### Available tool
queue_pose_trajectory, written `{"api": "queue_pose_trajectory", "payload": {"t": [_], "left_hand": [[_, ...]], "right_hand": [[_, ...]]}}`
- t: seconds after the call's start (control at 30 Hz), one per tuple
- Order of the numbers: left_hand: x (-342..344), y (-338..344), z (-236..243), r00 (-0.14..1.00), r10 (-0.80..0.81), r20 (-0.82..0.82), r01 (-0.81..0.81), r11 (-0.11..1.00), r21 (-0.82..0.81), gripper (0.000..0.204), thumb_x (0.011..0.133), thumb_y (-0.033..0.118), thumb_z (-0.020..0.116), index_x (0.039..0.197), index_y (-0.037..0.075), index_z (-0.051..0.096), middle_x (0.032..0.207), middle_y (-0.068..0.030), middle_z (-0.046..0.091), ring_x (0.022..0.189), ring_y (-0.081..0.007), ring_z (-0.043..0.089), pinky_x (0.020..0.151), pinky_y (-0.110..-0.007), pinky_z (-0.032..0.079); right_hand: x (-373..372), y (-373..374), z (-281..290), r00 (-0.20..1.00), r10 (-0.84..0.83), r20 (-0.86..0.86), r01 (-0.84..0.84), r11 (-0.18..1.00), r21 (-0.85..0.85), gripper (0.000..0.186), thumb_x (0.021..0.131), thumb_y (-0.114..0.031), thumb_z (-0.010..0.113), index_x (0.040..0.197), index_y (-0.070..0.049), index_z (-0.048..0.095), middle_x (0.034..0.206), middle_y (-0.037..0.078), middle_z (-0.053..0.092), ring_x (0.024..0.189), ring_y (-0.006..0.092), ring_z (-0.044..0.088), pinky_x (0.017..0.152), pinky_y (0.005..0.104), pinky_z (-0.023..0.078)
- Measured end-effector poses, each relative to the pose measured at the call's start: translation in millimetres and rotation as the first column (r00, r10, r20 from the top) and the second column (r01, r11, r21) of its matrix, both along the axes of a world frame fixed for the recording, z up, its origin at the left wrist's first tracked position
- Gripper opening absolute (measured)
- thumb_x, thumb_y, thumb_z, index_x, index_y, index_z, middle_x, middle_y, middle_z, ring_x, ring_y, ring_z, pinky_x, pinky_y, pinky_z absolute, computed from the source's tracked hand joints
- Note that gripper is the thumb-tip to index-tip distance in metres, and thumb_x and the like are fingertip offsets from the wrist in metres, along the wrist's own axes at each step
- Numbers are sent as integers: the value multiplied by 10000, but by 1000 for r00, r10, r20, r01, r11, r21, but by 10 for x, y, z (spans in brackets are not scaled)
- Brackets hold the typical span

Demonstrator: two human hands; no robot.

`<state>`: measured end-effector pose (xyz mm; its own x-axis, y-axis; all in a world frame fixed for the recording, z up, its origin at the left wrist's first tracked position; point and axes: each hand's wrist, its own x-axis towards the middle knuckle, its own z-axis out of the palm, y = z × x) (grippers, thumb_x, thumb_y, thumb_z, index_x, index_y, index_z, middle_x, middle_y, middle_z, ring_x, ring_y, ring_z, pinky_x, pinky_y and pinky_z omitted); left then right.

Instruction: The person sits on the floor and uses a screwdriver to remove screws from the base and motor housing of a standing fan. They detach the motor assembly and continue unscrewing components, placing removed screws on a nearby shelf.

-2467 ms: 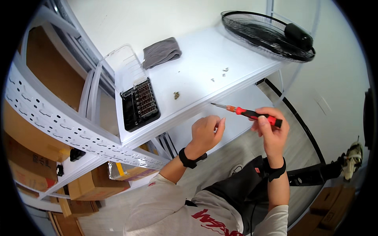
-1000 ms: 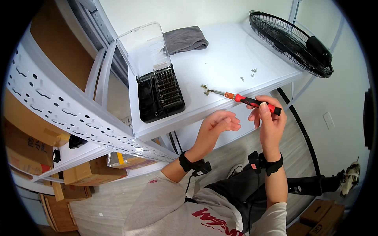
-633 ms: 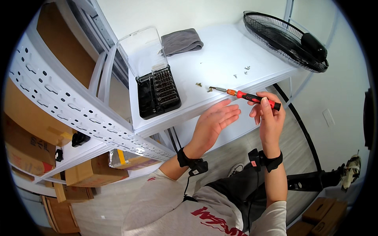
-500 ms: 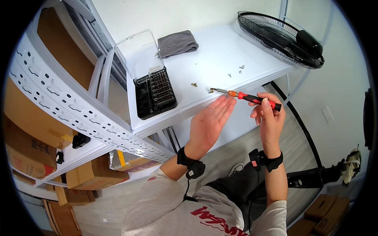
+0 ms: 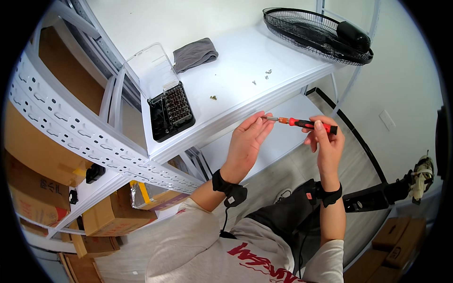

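My right hand [image 5: 327, 141] grips a red and black screwdriver [image 5: 302, 123] by its handle, the steel shaft toward the left. The thumb and fingers of my left hand [image 5: 247, 141] are closed at the screwdriver's tip, just in front of the white shelf's edge. Whatever sits at the tip is mostly hidden by these fingers. On the shelf [image 5: 226, 75] lie a few brass-coloured screws [image 5: 213, 97] and several small silvery screws [image 5: 268, 74]. A black bit case [image 5: 172, 113] with rows of bits stands at the left, its clear lid raised.
A folded grey cloth [image 5: 196, 54] lies behind the case. At the shelf's far right rests a black fan head [image 5: 316, 37] with a wire guard. White perforated rack posts [image 5: 71, 118] and cardboard boxes [image 5: 115, 212] are at my left. A lower shelf [image 5: 264, 137] runs below my hands.
The screwdriver's tip has come off the shelf edge, where a small screw was at it. My left fingers, stretched out before, have closed round the tip. The view has shifted slightly.
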<state>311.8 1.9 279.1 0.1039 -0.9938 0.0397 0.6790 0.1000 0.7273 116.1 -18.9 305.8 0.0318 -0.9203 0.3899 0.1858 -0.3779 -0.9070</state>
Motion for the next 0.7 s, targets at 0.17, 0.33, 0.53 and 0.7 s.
{"api": "queue_pose_trajectory", "payload": {"t": [0.17,0.33,0.53,0.7], "left_hand": [[54,-8,-226,995,26,93,-28,999,23,295,1001,104,517,1234,-75,528,1248,-175,588,1184,-253,581,1074,-365,450],[110,-164,-480,968,-29,251,44,998,-53,275,1002,90,463,1181,-103,542,1123,-184,632,1092,-256,620,999,-371,493],[244,-133,-643,990,-61,129,50,995,89,288,992,78,441,1184,-112,541,1183,-190,599,1082,-262,606,986,-385,484],[322,-124,-674,993,-120,12,118,989,93,286,960,45,455,1182,-117,537,1193,-181,578,1116,-279,587,1018,-387,478]], "right_hand": [[139,31,133,1000,17,11,-16,995,-102,184,966,-146,597,1067,0,645,858,111,706,612,83,621,453,186,393],[648,9,288,957,79,-279,-147,961,-234,216,828,-71,736,1038,-25,711,878,40,712,661,69,565,598,205,448],[936,-79,305,934,114,-339,-196,956,-219,216,841,-89,736,1049,-36,711,851,35,699,650,62,549,590,204,450],[977,-100,235,960,139,-242,-188,963,-195,209,857,-94,729,1053,-24,707,788,2,661,617,46,486,566,197,417]]}}
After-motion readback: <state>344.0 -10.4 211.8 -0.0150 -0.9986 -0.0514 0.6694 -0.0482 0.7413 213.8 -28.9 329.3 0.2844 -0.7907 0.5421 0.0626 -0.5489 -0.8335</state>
